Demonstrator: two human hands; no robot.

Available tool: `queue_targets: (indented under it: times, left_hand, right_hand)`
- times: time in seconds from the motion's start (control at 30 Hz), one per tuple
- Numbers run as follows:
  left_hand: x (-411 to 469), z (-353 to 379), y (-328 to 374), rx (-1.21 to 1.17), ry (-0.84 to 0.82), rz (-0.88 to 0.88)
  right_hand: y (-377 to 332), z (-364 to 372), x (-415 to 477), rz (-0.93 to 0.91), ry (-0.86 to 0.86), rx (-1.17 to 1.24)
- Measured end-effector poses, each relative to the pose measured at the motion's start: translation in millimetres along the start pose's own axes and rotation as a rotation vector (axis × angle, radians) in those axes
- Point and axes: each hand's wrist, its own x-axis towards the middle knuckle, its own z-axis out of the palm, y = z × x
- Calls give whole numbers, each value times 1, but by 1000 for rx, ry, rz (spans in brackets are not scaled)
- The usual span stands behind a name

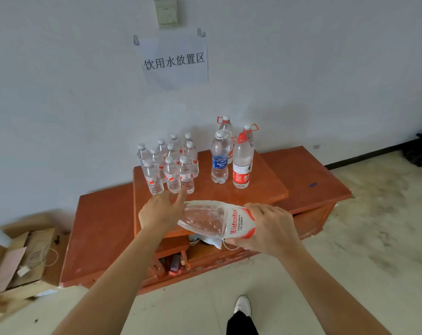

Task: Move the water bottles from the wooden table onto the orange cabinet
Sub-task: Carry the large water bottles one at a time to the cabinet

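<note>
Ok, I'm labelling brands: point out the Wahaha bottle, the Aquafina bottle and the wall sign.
Wahaha bottle point(237, 223), head view, white label.
Aquafina bottle point(219, 163), head view, blue label.
wall sign point(174, 61), head view, printed characters.

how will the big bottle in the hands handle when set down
Probably heavy: the big bottle looks full, with the right hand gripping it and the left hand at its other end. Round-bodied, it could roll if laid on its side. Upright on the cabinet it should stand steady, like the tall bottles there.

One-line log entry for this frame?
right hand: grips Wahaha bottle, tilted over orange cabinet | left hand: fingers straight by its base | cabinet: other bottles upright
</note>
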Motion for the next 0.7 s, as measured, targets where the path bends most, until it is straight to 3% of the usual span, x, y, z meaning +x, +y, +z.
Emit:
queue_targets:
  times: [0.1, 0.3, 0.5, 0.7]
  left_hand:
    - [51, -3, 10, 21, -95, -108]
    - [141, 0, 43, -62, 48, -203]
    - [179, 15, 55, 151, 95, -36]
    - [227, 39, -10, 224, 18, 37]
  right_hand:
    - [24, 20, 51, 0, -48, 44]
    - [63, 80, 145, 35, -112, 244]
    - [42, 167, 196, 60, -349, 350]
    - [-16, 230, 238, 66, -516, 376]
